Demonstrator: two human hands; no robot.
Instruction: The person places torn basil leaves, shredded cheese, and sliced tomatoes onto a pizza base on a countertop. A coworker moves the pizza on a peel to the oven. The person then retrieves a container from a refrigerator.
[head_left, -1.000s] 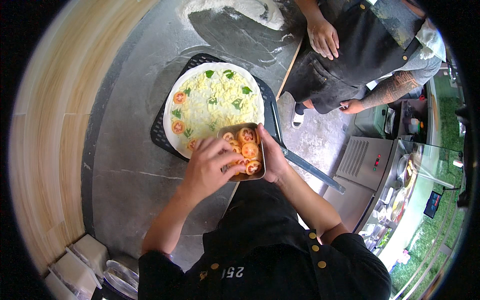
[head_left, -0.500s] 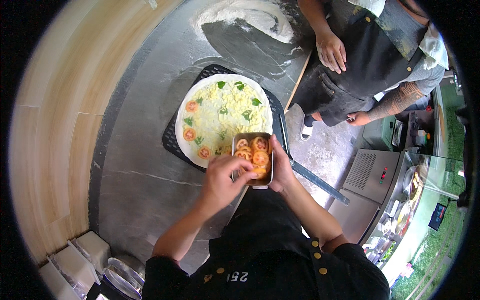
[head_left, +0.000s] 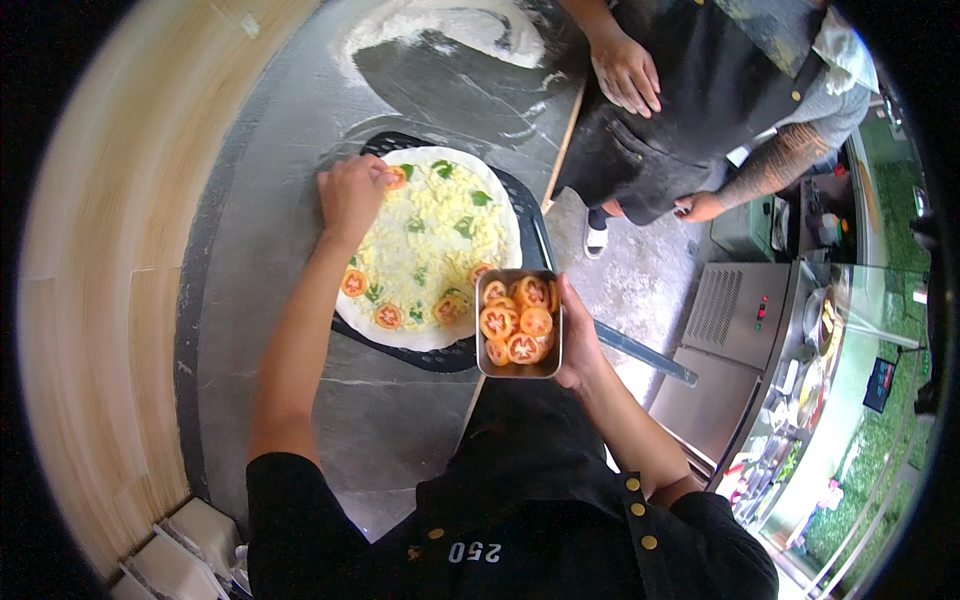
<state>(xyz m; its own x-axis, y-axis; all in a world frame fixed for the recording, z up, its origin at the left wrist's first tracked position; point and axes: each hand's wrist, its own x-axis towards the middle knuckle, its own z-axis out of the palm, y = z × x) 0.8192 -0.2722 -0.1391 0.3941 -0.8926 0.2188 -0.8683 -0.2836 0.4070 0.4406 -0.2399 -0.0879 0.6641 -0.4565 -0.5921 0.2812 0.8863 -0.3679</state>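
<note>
Thumb and fingers of my left hand (head_left: 352, 200) are closed on a tomato slice (head_left: 396, 178) at the far left rim of a round raw pizza (head_left: 415, 250). Shredded pale cheese, green leaves and several tomato slices lie on the dough. Under it is a black perforated pizza peel (head_left: 520, 195), its handle running off to the right. My right hand (head_left: 582, 345) grips a rectangular metal container (head_left: 519, 374) full of tomato slices (head_left: 522, 348), held over the pizza's near right edge. My left fingers partly hide the slice they hold.
A grey stone counter (head_left: 270, 300) carries the peel, with white flour (head_left: 450, 35) spread at its far end. Another person in a black apron (head_left: 640, 150) stands at the far right, hands down. A steel fridge unit (head_left: 715, 310) is at right, white containers (head_left: 175, 560) at lower left.
My left hand has gone from inside the container to the pizza's far left rim, with a tomato slice. The container stays in my right hand. The whole view has shifted somewhat.
</note>
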